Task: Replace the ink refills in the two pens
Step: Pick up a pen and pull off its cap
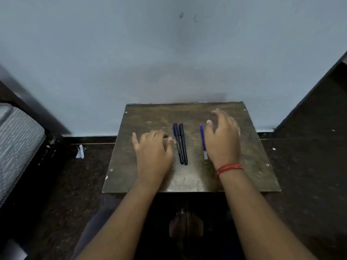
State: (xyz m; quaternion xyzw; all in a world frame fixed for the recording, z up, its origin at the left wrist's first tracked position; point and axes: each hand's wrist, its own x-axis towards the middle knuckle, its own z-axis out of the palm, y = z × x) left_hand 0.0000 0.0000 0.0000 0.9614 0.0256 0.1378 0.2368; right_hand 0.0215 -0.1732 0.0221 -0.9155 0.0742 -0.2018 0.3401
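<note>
Left hand [154, 152] lies palm down on the worktop [191, 177], fingers loosely spread and holding nothing; its fingertips reach toward 1 o'clock and end just beside the two dark pens [180, 143], though whether they touch the nearer barrel cannot be told. Right hand [222, 139] hangs over the worktop with fingers relaxed and slightly bent, also holding nothing; its outline is blurred. A red thread band [228, 168] circles the right wrist.

The two dark pens lie side by side, touching along their length, near the middle of the worktop, running roughly from 12 to 6 o'clock with their caps on. At 3 o'clock from them, well apart, lies a thin blue refill [203, 140], parallel to the pens, with a pale tip at its near end; the right hand's thumb side partly covers it, so a second refill beneath it cannot be made out.

Beyond the worktop at 12 o'clock rises a pale grey wall [169, 53]. At 9 o'clock on the dark floor [65, 184] sits a scrap of white paper [80, 152], and farther left a striped mattress edge [16, 143].
</note>
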